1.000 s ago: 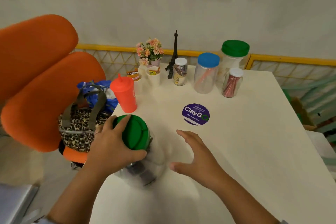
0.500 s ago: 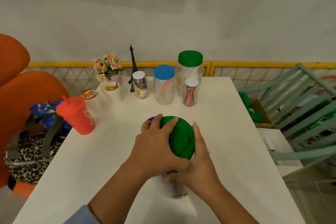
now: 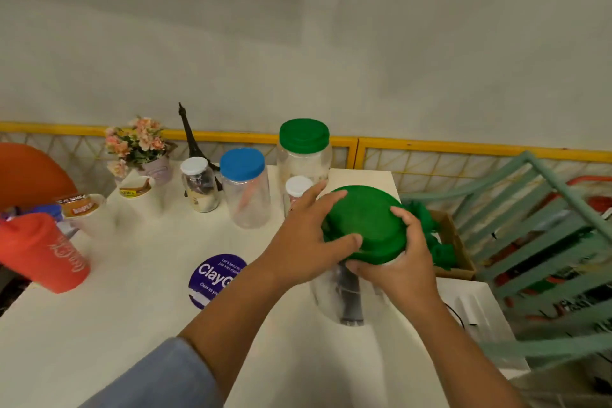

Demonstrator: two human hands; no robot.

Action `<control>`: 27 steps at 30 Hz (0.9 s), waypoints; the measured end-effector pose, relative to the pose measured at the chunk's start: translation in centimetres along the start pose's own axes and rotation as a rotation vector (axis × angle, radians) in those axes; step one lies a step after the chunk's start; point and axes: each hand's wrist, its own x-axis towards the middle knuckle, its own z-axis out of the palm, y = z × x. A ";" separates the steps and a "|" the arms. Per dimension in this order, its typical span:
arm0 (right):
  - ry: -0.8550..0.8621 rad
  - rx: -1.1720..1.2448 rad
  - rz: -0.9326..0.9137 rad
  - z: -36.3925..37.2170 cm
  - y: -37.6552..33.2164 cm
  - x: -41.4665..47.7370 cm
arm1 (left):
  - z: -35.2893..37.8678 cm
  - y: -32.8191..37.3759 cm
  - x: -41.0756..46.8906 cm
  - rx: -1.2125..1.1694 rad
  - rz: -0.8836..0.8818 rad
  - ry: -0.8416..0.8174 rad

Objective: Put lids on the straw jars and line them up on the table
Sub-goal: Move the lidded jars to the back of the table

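Observation:
A large clear jar (image 3: 351, 298) with dark straws inside is near the table's right edge, topped by a wide green lid (image 3: 367, 222). My left hand (image 3: 308, 242) grips the lid from the left and my right hand (image 3: 400, 262) holds the lid's rim and the jar's neck from the right. Along the back of the table stands a row: a small white-lidded jar (image 3: 198, 189), a blue-lidded jar (image 3: 246, 189) with a pink straw, a tall green-lidded jar (image 3: 304, 149), and another small white-lidded jar (image 3: 296, 187) partly hidden by my left fingers.
A red lidded cup (image 3: 39, 252) stands at the left edge beside two small paper cups (image 3: 82, 209). A flower pot (image 3: 142, 149) and a black tower figurine (image 3: 192, 136) sit at the back. A purple round sticker (image 3: 212, 278) marks the white table (image 3: 116, 325). Green chairs (image 3: 546, 242) stand right.
The jar has travelled from the table's left edge to its right side. My right hand, free before, has closed on it beside my left. The view has swung right.

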 end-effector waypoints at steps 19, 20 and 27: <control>0.060 -0.057 0.025 -0.3 10.6 21.4 | -2.2 -8.3 18.6 0.636 -0.177 0.031; 0.051 -0.050 0.028 -0.1 10.8 22.0 | -2.5 -8.9 19.3 0.687 -0.188 0.015; -0.033 -0.025 0.005 0.2 11.9 24.8 | -3.0 -11.4 21.4 0.850 -0.267 -0.079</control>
